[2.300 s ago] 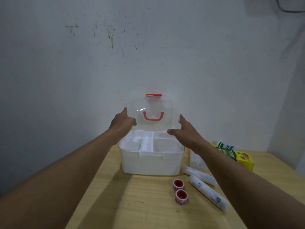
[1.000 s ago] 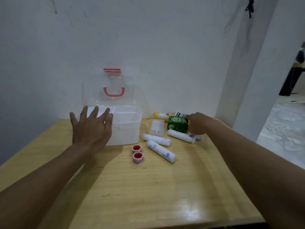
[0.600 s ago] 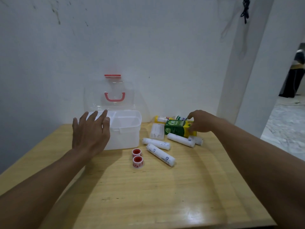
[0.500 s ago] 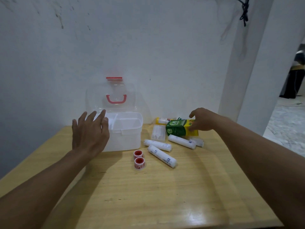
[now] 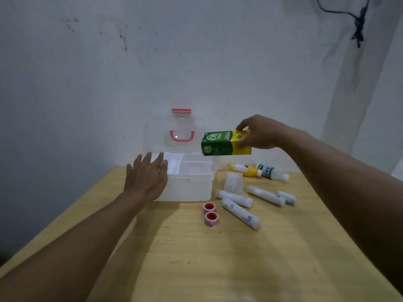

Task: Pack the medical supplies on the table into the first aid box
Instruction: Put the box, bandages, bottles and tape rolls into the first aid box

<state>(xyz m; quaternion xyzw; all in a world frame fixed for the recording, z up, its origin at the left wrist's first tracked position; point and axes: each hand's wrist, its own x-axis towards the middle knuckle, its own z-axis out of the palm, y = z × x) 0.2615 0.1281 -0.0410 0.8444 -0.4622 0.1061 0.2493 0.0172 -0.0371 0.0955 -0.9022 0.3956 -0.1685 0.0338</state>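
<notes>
Right now the right hand (image 5: 259, 132) is pinching the yellow end of the green and yellow carton (image 5: 225, 143), fingers above and thumb below, and holding it level in the air just over the right rim of the first aid box (image 5: 187, 182). The left hand (image 5: 148, 177) is resting with fingers spread and holding nothing against the box's left front corner, seemingly steadying it. The clear lid (image 5: 182, 131) is standing upright behind, leaning toward the wall. Because the carton is being gripped by one end only, it is likely hanging nose-heavy, and a loose pinch could be letting it tip or slip. It also looks long next to the divided compartments, so it may be catching on a divider or the rim rather than dropping flat. A knock on the lid could be swinging it shut. On the table (image 5: 196, 258) the gauze rolls (image 5: 239, 213), two tape rolls (image 5: 210, 214) and two bottles (image 5: 257, 171) are lying near the box, and a returning sleeve or wrist could be rolling them toward the edge.
</notes>
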